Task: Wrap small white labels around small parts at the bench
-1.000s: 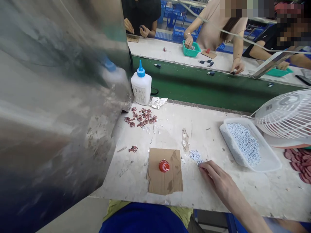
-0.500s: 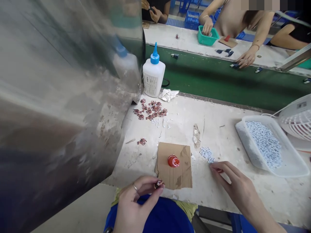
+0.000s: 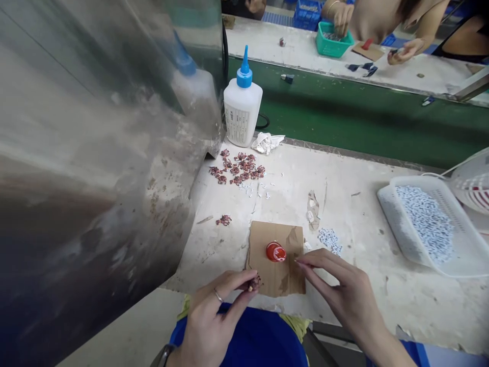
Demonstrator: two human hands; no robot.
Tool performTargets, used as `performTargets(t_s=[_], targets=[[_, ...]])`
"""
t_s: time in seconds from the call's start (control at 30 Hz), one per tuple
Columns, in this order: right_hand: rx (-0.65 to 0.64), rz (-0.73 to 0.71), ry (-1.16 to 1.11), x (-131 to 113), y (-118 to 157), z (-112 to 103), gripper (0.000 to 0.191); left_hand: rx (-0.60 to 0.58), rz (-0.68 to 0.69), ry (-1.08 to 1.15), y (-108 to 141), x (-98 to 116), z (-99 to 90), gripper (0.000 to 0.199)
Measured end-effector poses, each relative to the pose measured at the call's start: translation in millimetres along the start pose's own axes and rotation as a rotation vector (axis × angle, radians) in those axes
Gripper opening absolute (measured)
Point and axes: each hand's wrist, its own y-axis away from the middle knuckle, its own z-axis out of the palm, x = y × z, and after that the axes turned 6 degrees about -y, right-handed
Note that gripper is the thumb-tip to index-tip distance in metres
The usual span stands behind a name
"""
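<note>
Between thumb and fingertips, my left hand (image 3: pixel 217 308) holds a small brown figure (image 3: pixel 253 283) at the lower left edge of the cardboard square (image 3: pixel 263 232). My right hand (image 3: pixel 340 285) is pinched over the cardboard's right edge, with a tiny pale piece (image 3: pixel 296 261) at its fingertips. A red cap (image 3: pixel 275 252) with glossy contents stands on the cardboard between both hands. Small white-and-blue pieces (image 3: pixel 330 240) lie in a pile beyond my right hand. One brown figure (image 3: pixel 223 220) lies apart at the left, and several more (image 3: pixel 244 168) are clustered farther back.
A white bottle with a blue nozzle (image 3: pixel 242 109) and crumpled tissue (image 3: pixel 267 142) stand at the back left. Metal sheeting (image 3: pixel 114 168) borders the left. A white basket of small pieces (image 3: pixel 393 224) sits right. Across the green belt (image 3: pixel 336 107), a person's hands work near a green basket (image 3: pixel 332 48).
My right hand has moved left from the pile to the cardboard's edge, carrying a tiny piece. My left hand has turned the brown figure slightly. Across the belt, a person's hand has lifted from the belt's edge.
</note>
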Motion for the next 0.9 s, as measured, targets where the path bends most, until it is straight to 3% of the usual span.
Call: performTargets(t_s=[0.23,0.53,0.67,0.9], targets=[[0.000,-0.048,0.002,-4,-9,16,0.017,0.061,0.038,-0.112,-5,-7,-3.4,0.020],[0.028,-0.047,-0.006,-11,-10,13,0.019,0.023,0.039,-0.079,-5,-10,-3.4,0.035],[0.093,0.040,-0.172,-27,-12,9,0.017,0.032,0.061,-0.025,-8,-1,2.6,0.025],[0.052,0.059,-0.392,-54,-11,10,0.024,0.050,0.073,0.032,-17,17,11.2,0.024]])
